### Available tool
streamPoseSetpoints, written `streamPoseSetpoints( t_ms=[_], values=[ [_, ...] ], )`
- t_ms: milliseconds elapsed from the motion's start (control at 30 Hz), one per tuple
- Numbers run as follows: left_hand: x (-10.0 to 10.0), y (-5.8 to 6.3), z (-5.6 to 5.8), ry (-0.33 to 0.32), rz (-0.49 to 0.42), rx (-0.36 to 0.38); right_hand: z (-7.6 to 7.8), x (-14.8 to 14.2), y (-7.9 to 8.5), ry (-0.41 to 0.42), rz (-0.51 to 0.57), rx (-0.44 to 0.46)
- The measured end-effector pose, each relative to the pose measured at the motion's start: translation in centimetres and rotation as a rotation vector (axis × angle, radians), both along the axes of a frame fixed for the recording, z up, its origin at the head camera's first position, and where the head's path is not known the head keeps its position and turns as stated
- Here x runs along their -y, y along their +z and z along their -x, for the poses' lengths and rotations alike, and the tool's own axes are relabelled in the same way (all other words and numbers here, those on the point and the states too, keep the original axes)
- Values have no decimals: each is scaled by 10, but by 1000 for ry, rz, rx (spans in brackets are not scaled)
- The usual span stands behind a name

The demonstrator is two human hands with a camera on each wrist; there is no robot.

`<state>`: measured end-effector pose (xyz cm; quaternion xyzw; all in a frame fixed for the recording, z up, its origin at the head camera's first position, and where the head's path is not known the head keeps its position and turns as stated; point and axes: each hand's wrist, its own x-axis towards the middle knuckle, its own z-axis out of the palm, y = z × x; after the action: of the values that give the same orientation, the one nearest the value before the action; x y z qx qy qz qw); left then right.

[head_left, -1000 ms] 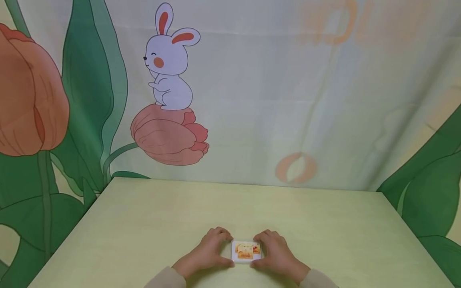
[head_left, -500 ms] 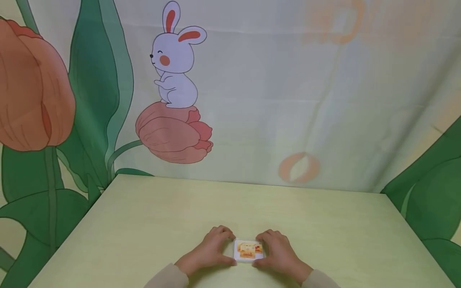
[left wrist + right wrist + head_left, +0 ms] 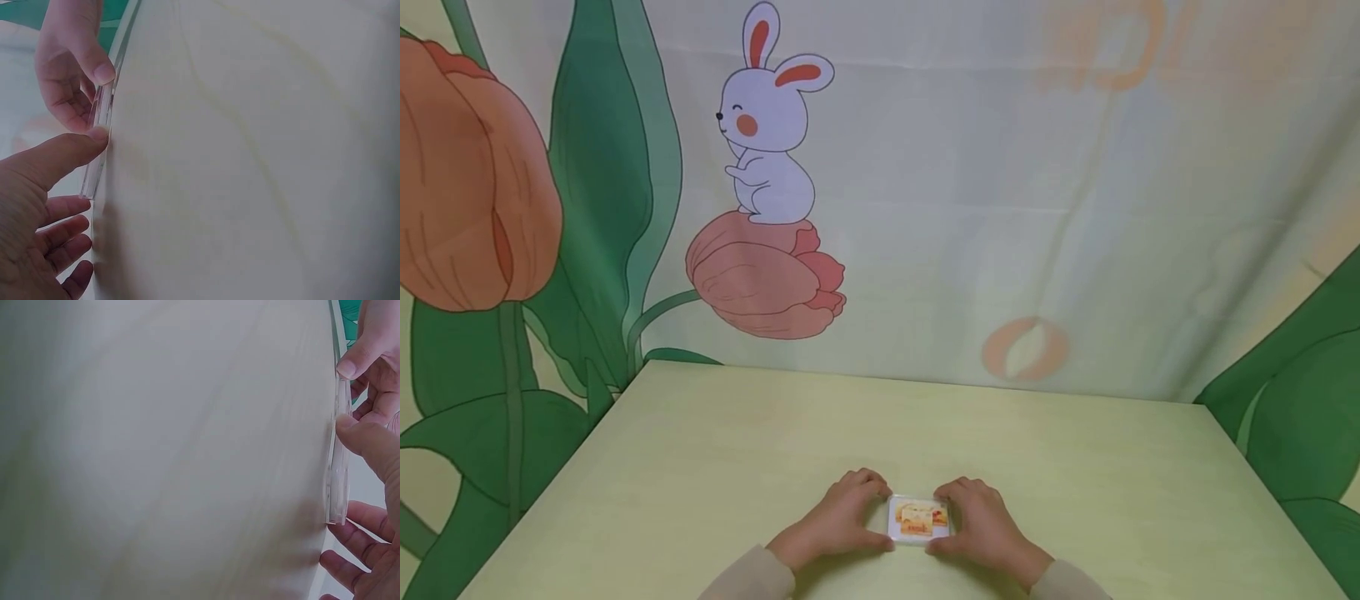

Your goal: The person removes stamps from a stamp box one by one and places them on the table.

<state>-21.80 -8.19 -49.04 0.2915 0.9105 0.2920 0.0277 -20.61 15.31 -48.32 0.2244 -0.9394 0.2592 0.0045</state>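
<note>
Toward 6 o'clock on the pale yellow-green table point(image 3: 760, 450) is a flat clear case point(image 3: 917, 521), its face showing an orange and yellow picture on white. At its 9 o'clock side the left hand point(image 3: 852, 515) is bowed partly open into a C, fingertips at the case's 10 o'clock corner and thumb at its 8 o'clock corner, gripping that end with the palm arched away from it. At its 3 o'clock side the right hand point(image 3: 979, 521) mirrors this, fingers bent at the 2 o'clock corner and thumb near the 4 o'clock corner, so the 2 hands hold the case between them. Both wrist views show the case edge-on, its rim clear and layered, with the 2 thumb tips against the long side. Whether its whole underside touches the table cannot be told.

A beige left sleeve point(image 3: 752, 575) enters at 7 o'clock and a matching right sleeve point(image 3: 1067, 582) at 5 o'clock. Beyond the table, at 12 o'clock, hangs a printed cloth backdrop point(image 3: 925, 167). Around 11 o'clock on it a white rabbit point(image 3: 773, 187) sits upon a pink tulip point(image 3: 752, 283); between 9 and 10 o'clock is a larger orange tulip point(image 3: 467, 183).
</note>
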Motion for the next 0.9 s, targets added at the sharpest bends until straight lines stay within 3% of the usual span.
streamPoseSetpoints(
  t_ms=[467, 900],
  values=[
    [1, 4, -3, 4, 33, -19, 0, 0, -1, 4, 7, -4],
    [3, 8, -3, 19, 95, -70, 0, 2, -3, 10, -2, -79]
  ],
)
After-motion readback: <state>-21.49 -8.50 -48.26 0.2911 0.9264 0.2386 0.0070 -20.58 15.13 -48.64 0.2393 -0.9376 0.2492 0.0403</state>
